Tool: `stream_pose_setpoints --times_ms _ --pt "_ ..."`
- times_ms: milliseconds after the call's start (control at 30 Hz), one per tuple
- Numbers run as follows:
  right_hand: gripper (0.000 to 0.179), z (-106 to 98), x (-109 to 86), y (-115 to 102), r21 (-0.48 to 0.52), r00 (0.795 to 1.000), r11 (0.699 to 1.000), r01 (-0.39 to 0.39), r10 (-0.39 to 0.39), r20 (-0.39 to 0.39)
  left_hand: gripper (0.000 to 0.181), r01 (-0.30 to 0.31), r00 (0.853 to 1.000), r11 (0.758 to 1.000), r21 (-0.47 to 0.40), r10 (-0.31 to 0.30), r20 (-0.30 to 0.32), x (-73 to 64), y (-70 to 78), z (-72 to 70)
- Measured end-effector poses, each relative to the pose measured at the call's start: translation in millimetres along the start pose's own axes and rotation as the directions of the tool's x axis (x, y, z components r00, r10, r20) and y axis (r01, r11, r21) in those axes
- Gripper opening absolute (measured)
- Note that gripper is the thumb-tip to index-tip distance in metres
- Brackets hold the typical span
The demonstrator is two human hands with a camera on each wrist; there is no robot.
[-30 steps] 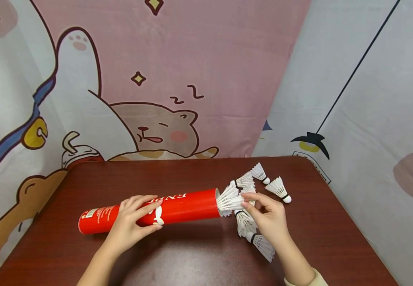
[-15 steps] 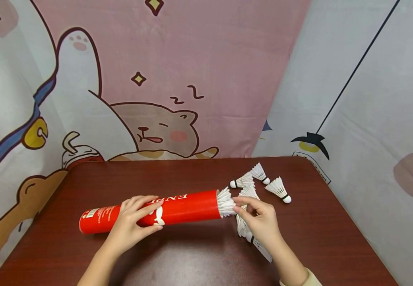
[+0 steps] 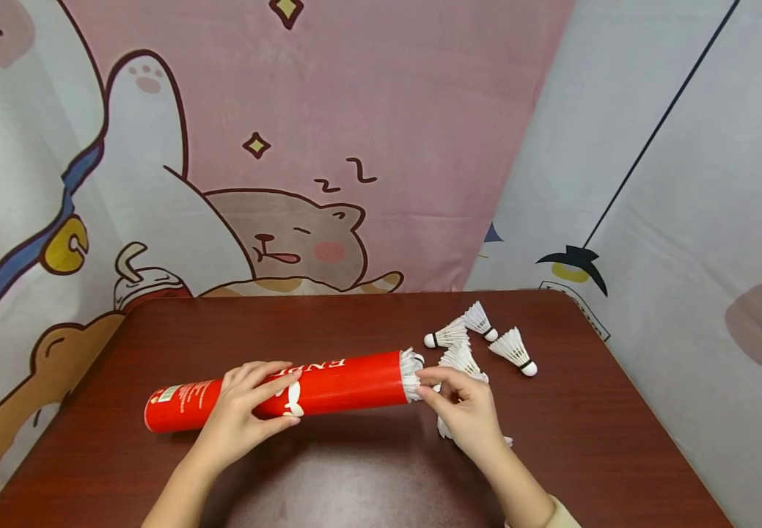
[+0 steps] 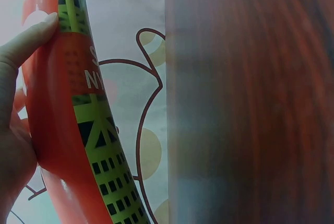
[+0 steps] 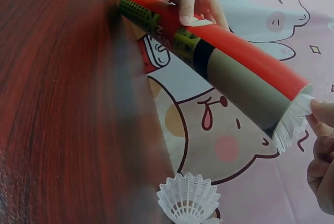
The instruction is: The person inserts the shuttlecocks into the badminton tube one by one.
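My left hand (image 3: 238,407) grips the middle of a red shuttlecock tube (image 3: 354,381), thumb on the near side and fingers over the top. Tilted a little, the tube has its mouth toward the right, and a green printed side of the tube (image 4: 99,135) shows in the left wrist view. At that mouth, white feathers of a shuttlecock (image 3: 410,375) stick out a short way. Thumb and fingertips of my right hand (image 3: 466,411) pinch those feathers, also seen in the right wrist view on the shuttlecock (image 5: 292,125). The rest of it is hidden inside the tube.
Loose shuttlecocks lie on the brown table (image 3: 328,477): one shuttlecock (image 3: 448,334) beyond the tube mouth, another shuttlecock (image 3: 514,352) at the right, and several partly behind my right hand. A patterned curtain (image 3: 387,147) hangs behind the table.
The right hand has moved left, pushing the shuttlecock deeper into the tube, so less of its feathers sticks out. The left hand and the tube have stayed almost in place.
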State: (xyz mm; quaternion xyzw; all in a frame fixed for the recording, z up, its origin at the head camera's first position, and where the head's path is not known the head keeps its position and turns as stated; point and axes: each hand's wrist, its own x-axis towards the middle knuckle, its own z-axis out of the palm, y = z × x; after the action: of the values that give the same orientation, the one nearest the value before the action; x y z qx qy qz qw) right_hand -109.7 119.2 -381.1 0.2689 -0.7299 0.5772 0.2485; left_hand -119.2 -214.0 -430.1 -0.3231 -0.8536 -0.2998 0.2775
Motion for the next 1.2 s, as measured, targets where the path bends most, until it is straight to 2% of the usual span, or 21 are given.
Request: stream_pose_setpoints --times_ms 267,433,700,967,1200 --pt "0.024 5 -1.3 1 0.011 1.0 1.0 0.008 -0.008 0.014 0.067 0.019 1.0 1.0 -0.009 -0.019 0.018 -0.2 -0.7 0.2" --pt "0.021 8 -3.3 3 0.046 0.998 0.998 -0.041 0.039 0.041 0.066 0.019 1.0 1.0 -0.008 -0.019 0.022 -0.3 -0.8 0.6" --pt "0.018 10 -4.3 6 0.042 0.992 0.994 -0.096 0.092 0.083 0.066 0.023 0.999 1.0 -0.006 -0.023 0.031 -0.5 -0.6 0.0" --pt "0.019 14 -13.8 37 0.049 0.983 0.989 -0.142 0.135 0.121 0.066 0.025 0.999 1.0 -0.004 -0.024 0.037 -1.1 0.2 -0.4" --pt "0.021 15 -13.8 44 0.081 0.975 0.986 -0.149 0.132 0.18 0.066 0.002 0.999 1.0 -0.013 -0.001 0.042 -0.4 0.7 2.1"
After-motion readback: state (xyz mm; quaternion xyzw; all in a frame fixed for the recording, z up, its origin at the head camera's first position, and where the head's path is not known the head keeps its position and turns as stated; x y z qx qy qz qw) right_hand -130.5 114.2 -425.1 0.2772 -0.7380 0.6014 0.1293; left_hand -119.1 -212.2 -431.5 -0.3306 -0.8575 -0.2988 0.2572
